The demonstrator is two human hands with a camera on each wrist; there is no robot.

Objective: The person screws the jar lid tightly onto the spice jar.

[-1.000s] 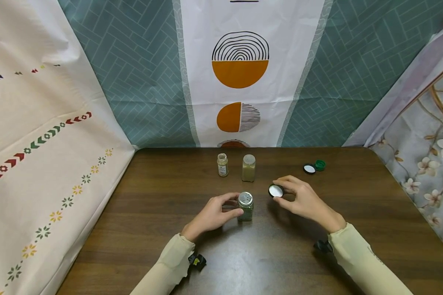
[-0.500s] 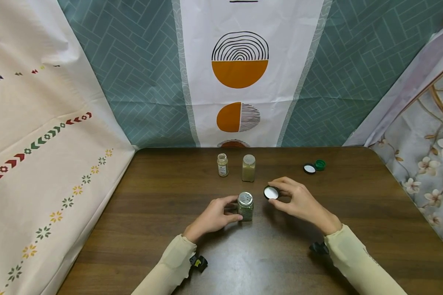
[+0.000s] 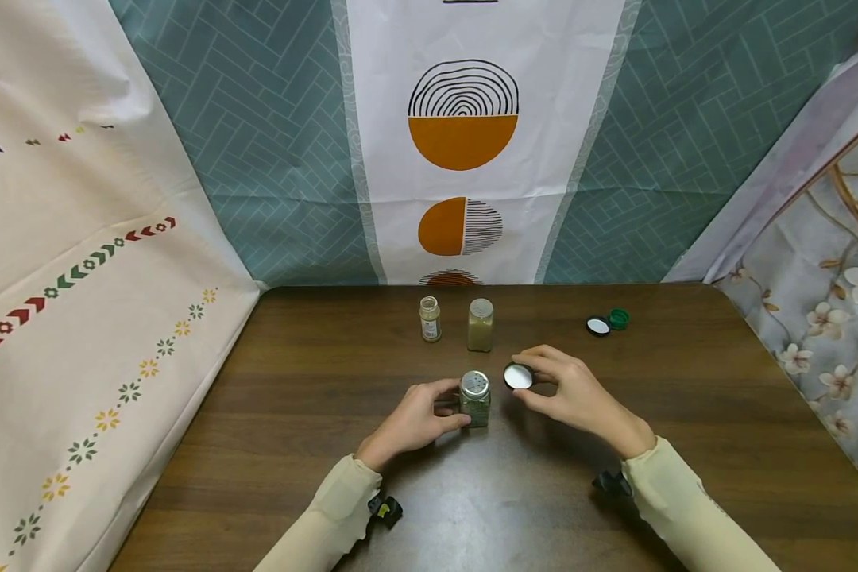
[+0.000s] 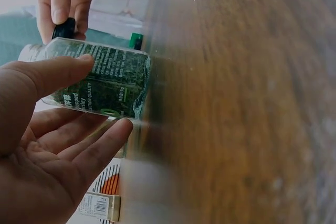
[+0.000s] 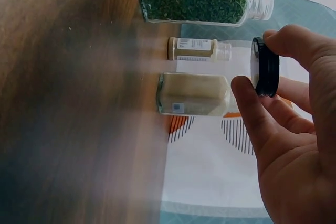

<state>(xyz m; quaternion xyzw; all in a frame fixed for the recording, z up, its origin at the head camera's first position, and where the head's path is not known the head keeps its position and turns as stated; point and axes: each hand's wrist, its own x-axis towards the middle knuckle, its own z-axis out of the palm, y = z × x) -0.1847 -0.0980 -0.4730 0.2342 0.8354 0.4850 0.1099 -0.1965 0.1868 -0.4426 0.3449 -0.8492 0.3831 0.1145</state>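
Observation:
My left hand holds an upright glass jar of chopped parsley on the table, thumb on the near side and fingers on the far side. In the left wrist view the thumb lies across the label of the jar. A perforated shaker top covers the jar's mouth. My right hand pinches a black screw lid by its rim between thumb and fingers, its white inside facing up and left. The lid is in the air just right of the jar, apart from it.
Behind stand a small uncapped spice bottle and a square jar of pale powder with a shaker top. A second black lid and a green cap lie at the back right. A patterned cloth hangs behind the table.
My right hand has moved left with the black lid, bringing it nearer to the parsley jar. The left hand has shifted its fingers slightly; the jar stays in place.

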